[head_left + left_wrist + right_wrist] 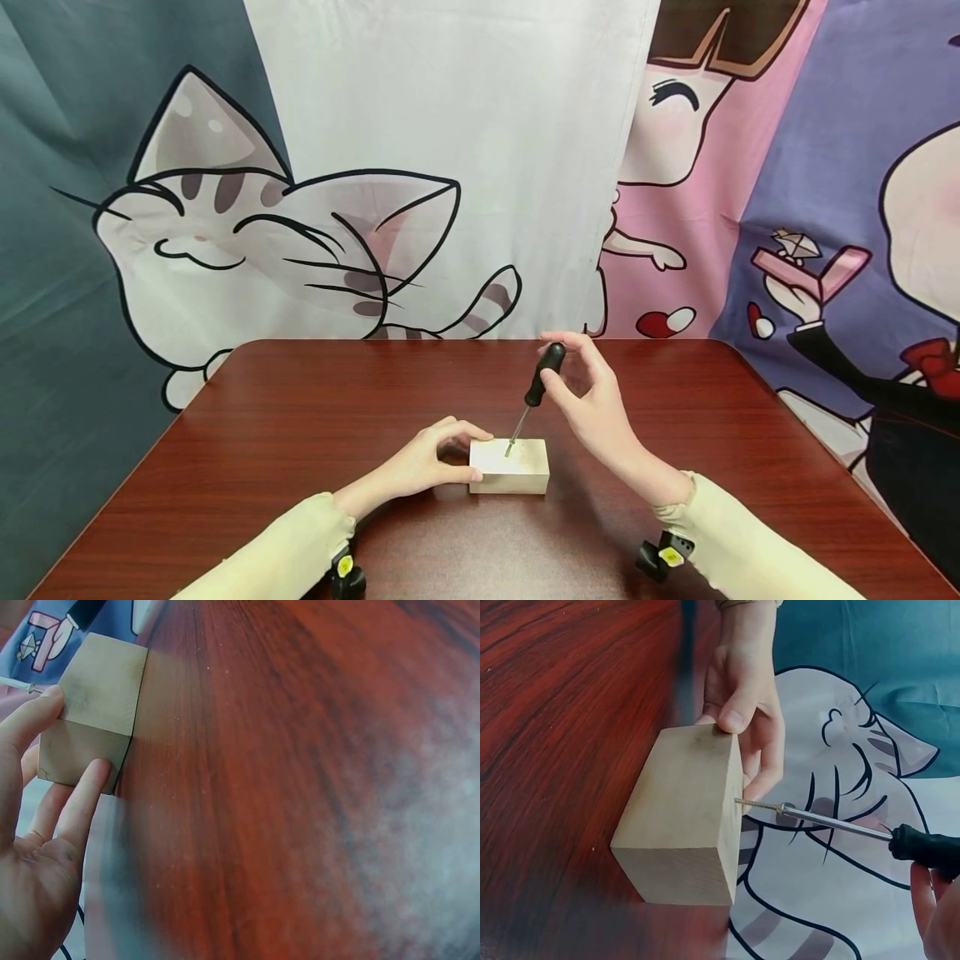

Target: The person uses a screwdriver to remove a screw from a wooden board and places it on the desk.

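A pale wooden block (517, 483) lies on the table near its middle. My left hand (417, 460) grips the block's left end, thumb on the near side and fingers at the back. Above it, my right hand (597, 412) holds a screwdriver (535, 390) by its black handle, between thumb and fingers. The screwdriver leans, its handle up and to the right. In the right wrist view a thin screw (757, 804) stands in the block's top face, in line with the screwdriver's metal shaft (840, 824). How deep the screw sits is hidden.
The reddish-brown wooden table (300, 400) spreads around the block. Behind its far edge hangs a cloth backdrop (450, 100) with cartoon figures. Small black devices sit at both wrists, one by the right sleeve (738, 533).
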